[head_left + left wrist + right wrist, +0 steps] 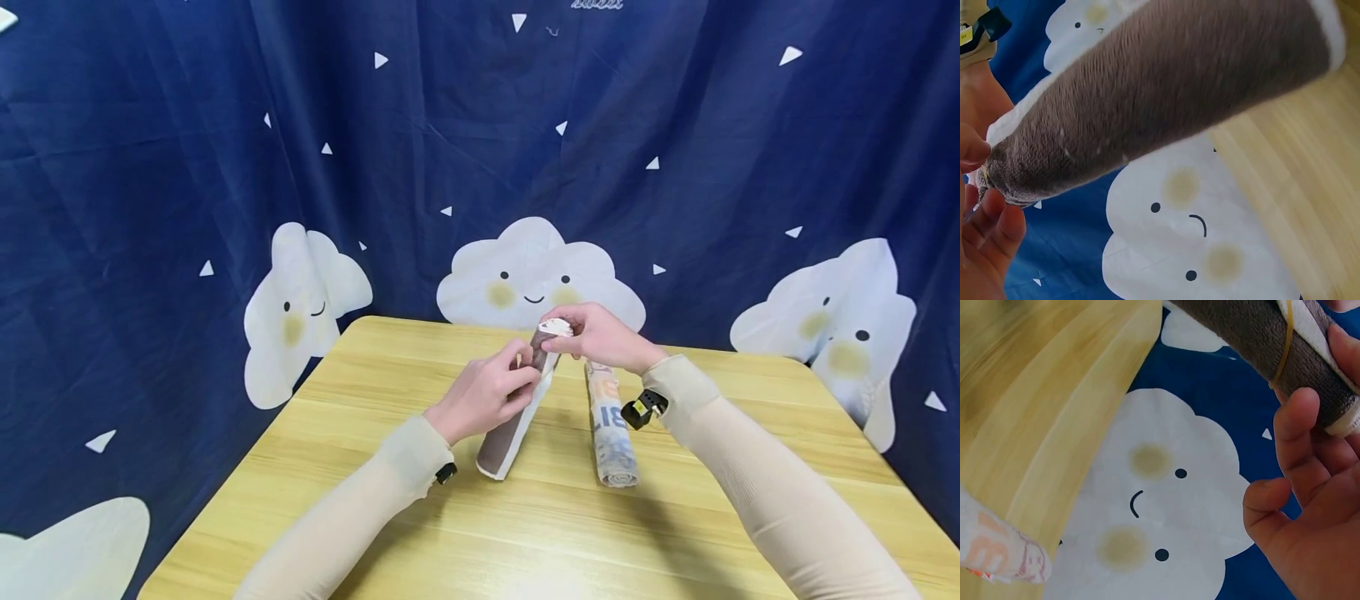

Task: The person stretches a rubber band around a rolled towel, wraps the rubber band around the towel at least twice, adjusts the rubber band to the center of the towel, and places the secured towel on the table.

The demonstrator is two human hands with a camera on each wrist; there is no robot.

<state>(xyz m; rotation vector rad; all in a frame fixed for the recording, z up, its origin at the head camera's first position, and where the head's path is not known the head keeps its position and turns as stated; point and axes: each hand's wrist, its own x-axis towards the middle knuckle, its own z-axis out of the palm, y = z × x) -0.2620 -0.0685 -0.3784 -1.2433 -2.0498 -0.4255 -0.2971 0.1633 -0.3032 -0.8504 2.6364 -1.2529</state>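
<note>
A brown rolled towel (498, 448) with a white edge stands tilted above the table, its lower end toward me. My right hand (602, 335) holds its upper end between thumb and fingers. Bent fingers of my left hand (483, 394) grip the roll just below, on its left side. Around the roll near that end runs a thin yellowish rubber band (1287, 344), seen in the right wrist view. The left wrist view shows the towel's brown pile (1166, 81) close up; exactly where the left fingertips meet band or cloth is partly hidden.
A second rolled cloth, pale with printed letters (613, 433), lies on the wooden table (337, 467) to the right, beneath the right forearm. Behind the table hangs a dark blue curtain (465, 125) with white clouds and triangles.
</note>
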